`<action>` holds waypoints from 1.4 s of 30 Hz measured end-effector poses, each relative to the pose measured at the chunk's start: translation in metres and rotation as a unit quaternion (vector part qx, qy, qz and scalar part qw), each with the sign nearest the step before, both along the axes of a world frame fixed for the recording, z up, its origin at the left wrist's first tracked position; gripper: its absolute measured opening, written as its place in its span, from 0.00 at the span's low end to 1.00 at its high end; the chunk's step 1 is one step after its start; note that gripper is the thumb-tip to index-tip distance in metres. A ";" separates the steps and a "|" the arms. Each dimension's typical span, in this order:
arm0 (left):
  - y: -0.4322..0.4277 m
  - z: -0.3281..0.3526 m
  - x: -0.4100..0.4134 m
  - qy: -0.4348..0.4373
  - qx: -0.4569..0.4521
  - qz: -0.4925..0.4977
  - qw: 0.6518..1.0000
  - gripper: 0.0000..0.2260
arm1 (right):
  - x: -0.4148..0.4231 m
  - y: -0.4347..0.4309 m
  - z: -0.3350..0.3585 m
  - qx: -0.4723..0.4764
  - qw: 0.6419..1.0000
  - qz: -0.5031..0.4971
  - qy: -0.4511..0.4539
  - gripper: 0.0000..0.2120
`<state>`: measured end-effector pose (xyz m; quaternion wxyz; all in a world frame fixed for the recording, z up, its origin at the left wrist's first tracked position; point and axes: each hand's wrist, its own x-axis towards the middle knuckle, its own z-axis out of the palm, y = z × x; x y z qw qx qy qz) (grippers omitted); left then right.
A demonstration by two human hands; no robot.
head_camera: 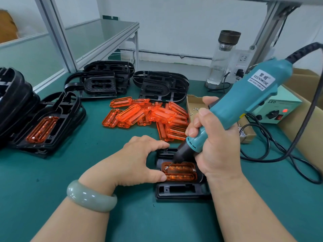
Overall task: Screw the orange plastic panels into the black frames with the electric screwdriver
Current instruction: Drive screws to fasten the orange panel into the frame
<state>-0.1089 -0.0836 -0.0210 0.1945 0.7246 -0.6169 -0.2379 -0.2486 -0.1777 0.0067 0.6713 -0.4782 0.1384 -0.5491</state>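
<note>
**One panel being fastened; a pile left to do**

The fingers (194, 131) of the right hand (215, 145) are wrapped tightly round the lower barrel of the electric screwdriver (244, 105); the tool is held tilted, its bit set on a screw (167, 167) at the left end of the orange panel (180, 173). The left hand (139, 159) is curled round the left end of the black frame (181, 193); its thumb is pressed at the panel's left edge and its forefinger is laid along the frame's far edge, so the part is braced on the green mat (87, 172). The panel is seated in the frame's recess, directly beneath both hands; a second screw (194, 170) is seen at its right end and appears already driven.

Further out, a finished frame (52, 123) with an orange panel in it is set at the left; more black pieces are stacked beside it, but whether they are fitted cannot be told. Behind the hands a loose pile of orange panels (150, 114) is heaped, and empty frames (104, 79) are stacked beyond it; a cardboard box of screws (192, 102) and the power unit (277, 109) are placed at the right.

The task is judged to be at an early stage; the present panel seems nearly fastened, while many panels and frames are left to be joined.
</note>
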 end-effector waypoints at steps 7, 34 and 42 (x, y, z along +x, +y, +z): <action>0.000 0.001 0.000 0.006 -0.001 0.003 1.000 0.35 | -0.001 0.005 0.003 -0.059 0.998 0.023 0.023 0.10; -0.002 0.008 -0.010 0.006 0.005 0.016 1.000 0.30 | 0.025 0.009 0.010 -0.172 0.957 0.223 0.065 0.13; -0.002 0.014 -0.014 -0.021 0.000 0.023 1.000 0.23 | 0.016 0.003 0.005 -0.138 0.970 0.194 0.051 0.08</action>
